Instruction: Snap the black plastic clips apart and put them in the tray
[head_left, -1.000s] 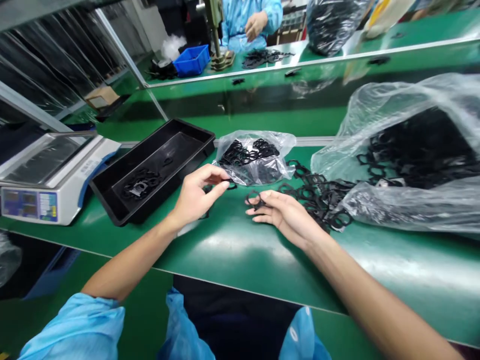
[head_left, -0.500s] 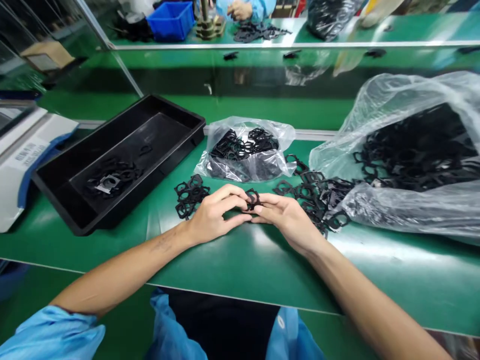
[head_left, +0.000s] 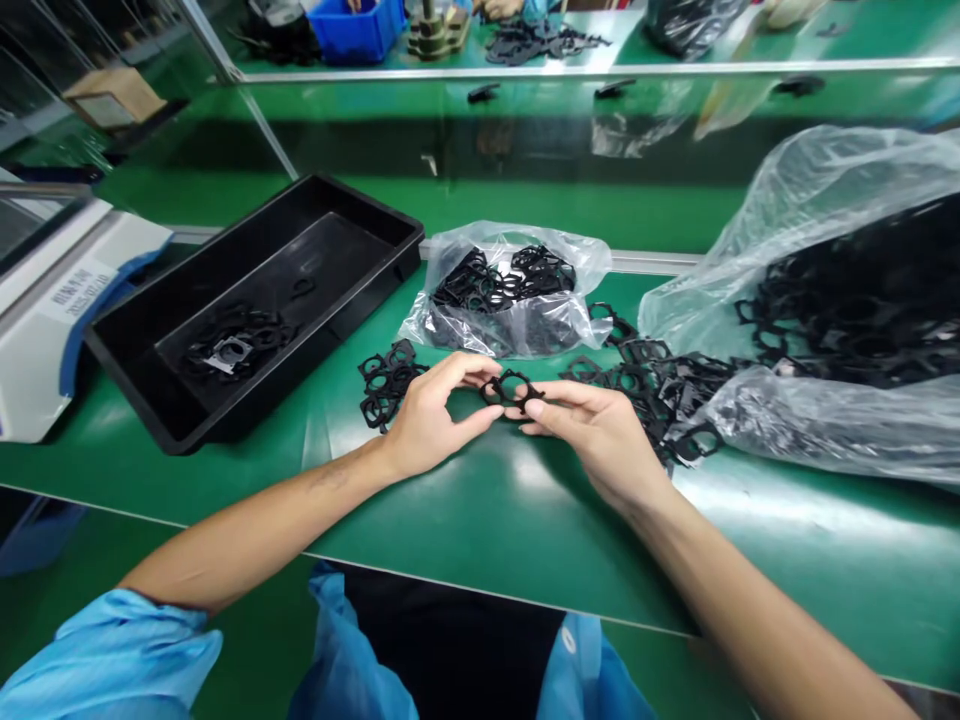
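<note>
My left hand and my right hand meet over the green table, both pinching one small black ring-shaped plastic part between fingertips, just above the surface. A little stack of the same black parts lies just left of my left hand. To the right of my right hand a loose heap of black parts spills from a large clear bag. A small clear bag of parts lies just behind my hands.
A black tray holding a few parts stands at the left, with a white weighing scale beyond it at the left edge. A raised green shelf runs behind. At the far bench another person's hand, a blue bin and more parts show.
My left hand came away from the small bag and joined my right hand on one black part. The view has dipped down and shifted, and the part now sits lifted slightly between both hands.
</note>
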